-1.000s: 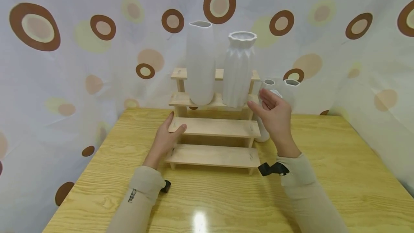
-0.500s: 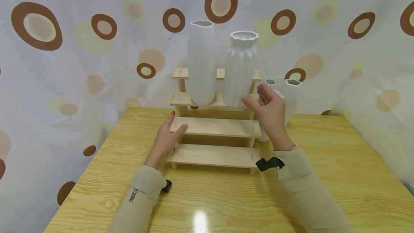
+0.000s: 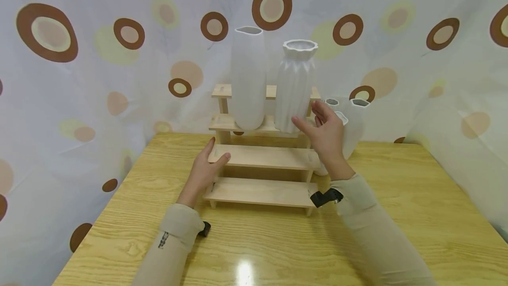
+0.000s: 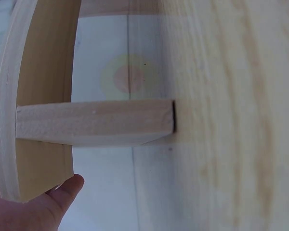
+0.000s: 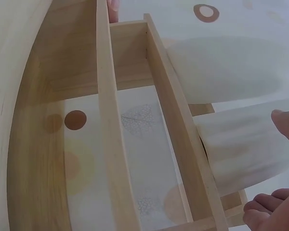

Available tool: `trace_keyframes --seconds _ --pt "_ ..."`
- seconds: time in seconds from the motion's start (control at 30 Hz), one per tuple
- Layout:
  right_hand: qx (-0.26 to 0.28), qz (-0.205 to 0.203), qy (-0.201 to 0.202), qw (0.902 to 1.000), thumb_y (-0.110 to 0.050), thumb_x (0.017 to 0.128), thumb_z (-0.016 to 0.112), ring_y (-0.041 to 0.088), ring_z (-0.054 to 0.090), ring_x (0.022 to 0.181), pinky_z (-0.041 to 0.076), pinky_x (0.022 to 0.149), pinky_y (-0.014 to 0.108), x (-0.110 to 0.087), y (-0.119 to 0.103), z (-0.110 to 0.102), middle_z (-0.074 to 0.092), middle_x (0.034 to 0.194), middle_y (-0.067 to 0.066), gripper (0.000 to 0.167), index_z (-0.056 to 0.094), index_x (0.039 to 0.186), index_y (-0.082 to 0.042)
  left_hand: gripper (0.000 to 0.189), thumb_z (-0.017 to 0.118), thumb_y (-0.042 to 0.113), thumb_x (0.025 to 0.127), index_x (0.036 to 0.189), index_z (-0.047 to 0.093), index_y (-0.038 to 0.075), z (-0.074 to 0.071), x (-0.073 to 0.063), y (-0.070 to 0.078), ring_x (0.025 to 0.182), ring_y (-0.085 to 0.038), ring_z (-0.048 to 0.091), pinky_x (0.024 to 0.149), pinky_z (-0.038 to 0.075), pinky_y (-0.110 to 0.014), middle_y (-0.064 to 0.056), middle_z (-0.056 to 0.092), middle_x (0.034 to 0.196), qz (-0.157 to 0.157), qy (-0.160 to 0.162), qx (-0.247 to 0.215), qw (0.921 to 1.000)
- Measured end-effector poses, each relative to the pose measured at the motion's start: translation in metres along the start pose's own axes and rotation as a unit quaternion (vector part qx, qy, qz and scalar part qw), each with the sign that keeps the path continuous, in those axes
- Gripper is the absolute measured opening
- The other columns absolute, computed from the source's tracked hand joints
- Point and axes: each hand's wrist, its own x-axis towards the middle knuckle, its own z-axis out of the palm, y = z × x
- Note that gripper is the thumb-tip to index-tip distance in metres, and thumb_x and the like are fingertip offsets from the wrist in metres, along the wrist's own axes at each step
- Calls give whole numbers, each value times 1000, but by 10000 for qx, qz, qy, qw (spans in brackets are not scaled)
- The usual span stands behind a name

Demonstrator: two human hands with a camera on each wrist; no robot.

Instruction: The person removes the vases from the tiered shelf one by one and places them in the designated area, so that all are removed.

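Observation:
A pale wooden tiered stand (image 3: 266,156) is on the table. My left hand (image 3: 202,171) grips the left end of one of its lower shelves, thumb on top; in the left wrist view the fingers lie around the end of the plank (image 4: 43,57). A smooth tall white vase (image 3: 248,78) and a pleated white vase (image 3: 295,85) with a scalloped rim stand upright on the second shelf from the top. My right hand (image 3: 327,138) is beside the pleated vase, its thumb overlapping the base and its fingers loosely bent at the right side. The right wrist view shows them spread around that vase (image 5: 245,149).
Several more white vases stand on the table behind the right hand, including a wide-mouthed vase (image 3: 355,122), partly hidden. The wood-grain table (image 3: 258,242) extends to both sides. A patterned cloth (image 3: 170,12) hangs close behind and at the sides.
My right hand has moved left, from right of the stand to the base of the pleated vase. The left hand keeps its grip on the stand, and the vases stay put.

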Motion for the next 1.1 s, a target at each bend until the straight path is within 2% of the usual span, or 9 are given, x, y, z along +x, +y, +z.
trace_keyframes --seconds 0.13,0.37,0.53,0.77,0.93,1.1 --pt "50 -104 5 9999 -23 79 86 24 51 128 36 111 35 3 2 4 57 134 13 68 57 136 -1 91 60 60 92 160 14 22 0 -1 0 149 -23 10 118 17 -48 3 13 163 -30 19 20 10000" --pt "143 8 23 9999 -17 79 86 27 48 131 33 113 36 8 3 12 53 139 17 73 52 140 1 90 59 61 92 160 13 23 0 -1 -1 149 -22 10 118 17 -48 4 13 163 -13 10 48 10000" --pt "320 -66 0 9995 -11 78 86 26 49 129 34 112 36 13 5 17 54 138 15 72 52 141 -1 90 59 61 92 160 13 23 0 -1 0 149 -22 10 118 17 -49 4 13 163 0 -1 52 10000" --pt "295 -133 -2 9995 -20 77 88 20 54 121 40 107 31 16 4 22 59 130 10 70 56 138 -6 92 59 61 91 160 14 20 -1 -1 1 149 -22 10 118 17 -48 3 14 163 45 29 71 10000" --pt "242 -214 22 9995 -24 75 89 19 57 114 46 102 32 17 3 25 63 122 10 67 60 133 -5 93 60 61 91 160 14 19 -1 -1 0 149 -22 10 118 17 -48 4 14 163 33 31 30 10000" --pt "21 -108 62 9999 -30 74 89 19 58 114 48 99 33 17 2 27 63 124 9 71 59 134 -6 92 60 61 91 160 14 21 -1 -1 -1 149 -21 10 119 17 -48 5 14 163 6 27 25 10000"
